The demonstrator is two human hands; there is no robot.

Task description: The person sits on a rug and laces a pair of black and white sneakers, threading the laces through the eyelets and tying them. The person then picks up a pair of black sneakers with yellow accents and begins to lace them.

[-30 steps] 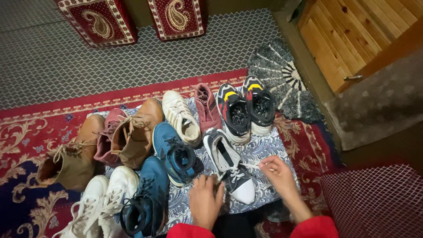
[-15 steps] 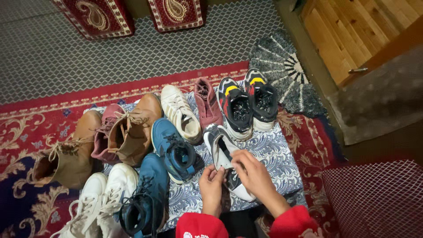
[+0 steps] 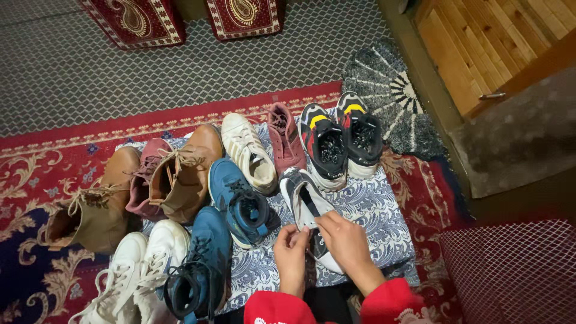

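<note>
A grey and white sneaker (image 3: 303,198) lies on a blue-and-white patterned cloth (image 3: 372,210), its toe toward me. My left hand (image 3: 292,255) and my right hand (image 3: 347,240) meet over its laces near the tongue, fingers pinched on the white lace. Both red sleeves (image 3: 384,303) show at the bottom edge. The sneaker's toe is hidden under my right hand.
Other shoes surround it: blue sneakers (image 3: 243,207), white sneakers (image 3: 144,270), brown boots (image 3: 180,177), a cream sneaker (image 3: 249,153), a maroon shoe (image 3: 285,138), black pair with yellow (image 3: 339,138). A red patterned rug (image 3: 36,174), a grey mat (image 3: 390,96) and a wooden door (image 3: 480,42) lie beyond.
My right hand moved in from the right, where it held the lace out, to meet my left hand over the sneaker's laces. The view shifted slightly.
</note>
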